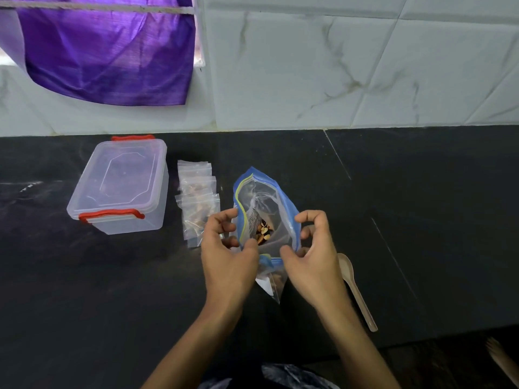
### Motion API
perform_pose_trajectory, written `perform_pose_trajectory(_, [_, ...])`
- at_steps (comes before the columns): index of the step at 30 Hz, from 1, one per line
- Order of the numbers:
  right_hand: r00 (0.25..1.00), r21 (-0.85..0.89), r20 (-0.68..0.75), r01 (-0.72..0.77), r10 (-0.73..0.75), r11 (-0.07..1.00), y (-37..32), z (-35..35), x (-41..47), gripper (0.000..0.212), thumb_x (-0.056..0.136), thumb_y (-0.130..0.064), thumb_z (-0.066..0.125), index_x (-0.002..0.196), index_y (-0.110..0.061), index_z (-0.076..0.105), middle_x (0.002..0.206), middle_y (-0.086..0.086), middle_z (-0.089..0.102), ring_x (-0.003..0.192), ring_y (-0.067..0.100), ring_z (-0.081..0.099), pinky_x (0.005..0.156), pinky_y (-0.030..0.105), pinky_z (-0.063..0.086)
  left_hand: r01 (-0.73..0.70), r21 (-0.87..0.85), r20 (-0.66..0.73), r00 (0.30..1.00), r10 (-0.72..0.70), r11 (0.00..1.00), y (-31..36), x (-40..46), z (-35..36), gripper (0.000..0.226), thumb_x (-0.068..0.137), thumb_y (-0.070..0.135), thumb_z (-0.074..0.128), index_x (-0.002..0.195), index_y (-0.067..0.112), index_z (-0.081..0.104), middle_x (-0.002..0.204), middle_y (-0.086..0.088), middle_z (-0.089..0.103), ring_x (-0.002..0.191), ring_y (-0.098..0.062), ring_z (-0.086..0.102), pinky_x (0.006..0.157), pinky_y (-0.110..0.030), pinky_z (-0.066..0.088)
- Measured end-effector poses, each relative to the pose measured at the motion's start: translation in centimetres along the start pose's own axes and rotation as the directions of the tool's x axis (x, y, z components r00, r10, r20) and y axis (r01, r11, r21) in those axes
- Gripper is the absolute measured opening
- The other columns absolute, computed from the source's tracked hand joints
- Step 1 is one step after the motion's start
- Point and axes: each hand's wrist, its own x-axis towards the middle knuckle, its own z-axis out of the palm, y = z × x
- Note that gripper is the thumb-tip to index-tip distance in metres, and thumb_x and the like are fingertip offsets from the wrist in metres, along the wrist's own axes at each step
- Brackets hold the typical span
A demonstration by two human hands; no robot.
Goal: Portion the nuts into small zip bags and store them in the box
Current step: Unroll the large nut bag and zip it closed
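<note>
Blue-rimmed bag [283, 197]; seemingly brown nuts [262, 233]

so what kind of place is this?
Probably a home kitchen: a dark stone counter against a marble-look tiled wall, a purple curtain at a window, and a lidded plastic storage box.

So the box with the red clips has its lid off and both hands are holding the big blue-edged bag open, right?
Not quite. The head view shows the box with its lid on, red clips at both ends. The rest holds: the left hand and right hand are holding the big blue-edged bag open.
</note>
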Motion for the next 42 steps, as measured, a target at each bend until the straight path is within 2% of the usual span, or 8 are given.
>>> perform_pose_trajectory(8, [0.985,-0.193,-0.098,0.122,-0.143,0.973,-0.5,-1.3,0.5,0.037,0.076,0.004,0.054,0.083,-0.032,0.055,0.086,-0.012,0.044,0.057,0.005,0.045,0.052,0.021,0.035,0.097,-0.07,-0.043,0.994,-0.1,0.993,1.3,0.5,-0.2,0.048,0.08,-0.016,0.055,0.111,0.02,0.05,0.093,0.004,0.052,0.071,-0.015,0.059,0.039,-0.019,0.047])
perform_pose_trajectory(11, [0.978,-0.353,0.138,0.196,-0.156,0.915,-0.6,-2.5,0.6,0.005,0.083,-0.032,0.057,0.085,-0.035,0.06,0.095,-0.017,0.039,0.065,0.002,0.051,0.058,0.026,0.046,0.098,-0.085,-0.032,0.994,-0.102,0.992,1.5,0.6,-0.5,0.042,0.083,-0.012,0.056,0.113,0.017,0.05,0.098,-0.001,0.051,0.069,-0.015,0.057,0.04,-0.016,0.046])
perform_pose_trajectory(14, [0.909,-0.432,0.392,0.318,-0.142,0.844,-0.7,-3.6,0.5,0.041,0.066,-0.072,0.054,0.089,-0.039,0.063,0.105,-0.026,0.026,0.098,-0.006,0.038,0.079,0.029,0.046,0.122,-0.122,0.014,0.993,-0.121,0.985,1.8,0.7,-0.7,0.038,0.085,-0.008,0.056,0.115,0.015,0.051,0.105,-0.006,0.054,0.066,-0.011,0.063,0.044,-0.016,0.048])
perform_pose_trajectory(20, [0.901,-0.527,0.284,0.433,-0.328,0.731,-0.3,-3.0,1.1,0.013,0.092,-0.043,0.049,0.083,-0.035,0.054,0.096,-0.024,0.044,0.096,-0.001,0.038,0.082,0.022,0.024,0.082,-0.15,0.143,0.988,-0.061,0.985,1.8,0.8,-1.0,0.037,0.083,0.006,0.066,0.116,0.021,0.056,0.112,-0.007,0.054,0.084,-0.011,0.061,0.049,-0.019,0.051])
perform_pose_trajectory(24, [0.907,-0.506,0.243,0.422,-0.345,0.752,0.3,-2.8,1.2,0.013,0.095,-0.036,0.046,0.082,-0.034,0.05,0.082,-0.021,0.053,0.088,-0.001,0.047,0.085,0.024,0.026,-0.191,0.118,0.139,0.975,0.174,0.975,-0.2,0.4,-2.6,0.07,0.056,0.05,0.073,0.12,0.038,0.047,0.111,0.016,0.053,0.101,-0.001,0.055,0.074,-0.023,0.054])
perform_pose_trajectory(32, [0.932,-0.272,0.131,0.362,-0.339,0.891,-0.2,-2.1,1.9,0.014,0.091,-0.036,0.055,0.082,-0.026,0.058,0.08,-0.017,0.058,0.078,0.0,0.056,0.062,0.014,0.043,-0.048,0.533,0.286,0.95,-0.126,0.845,-6.5,-1.4,-2.7,0.137,0.042,0.059,0.085,0.149,0.03,0.005,0.15,0.003,0.023,0.138,-0.013,0.028,0.109,-0.039,0.038])
perform_pose_trajectory(39, [0.932,-0.176,0.021,0.359,-0.361,0.916,-0.9,-2.2,4.1,0.015,0.089,-0.035,0.061,0.083,-0.021,0.064,0.082,-0.013,0.063,0.077,0.004,0.058,0.061,0.016,0.045,-0.178,0.843,0.162,0.984,0.076,0.507,-6.2,-1.5,-3.6,0.027,0.079,0.05,0.066,0.094,0.028,0.062,0.09,0.011,0.066,0.084,-0.011,0.064,0.071,-0.03,0.051])
perform_pose_trajectory(42, [0.929,-0.194,0.033,0.367,-0.368,0.91,-0.8,-2.1,4.4,0.016,0.088,-0.036,0.061,0.082,-0.021,0.064,0.08,-0.014,0.063,0.076,0.003,0.059,0.061,0.021,0.047,-0.216,0.888,0.203,0.976,0.076,0.406,-6.3,-1.4,-3.8,0.032,0.091,0.049,0.05,0.078,0.021,0.058,0.083,0.005,0.068,0.078,-0.016,0.064,0.064,-0.029,0.045])
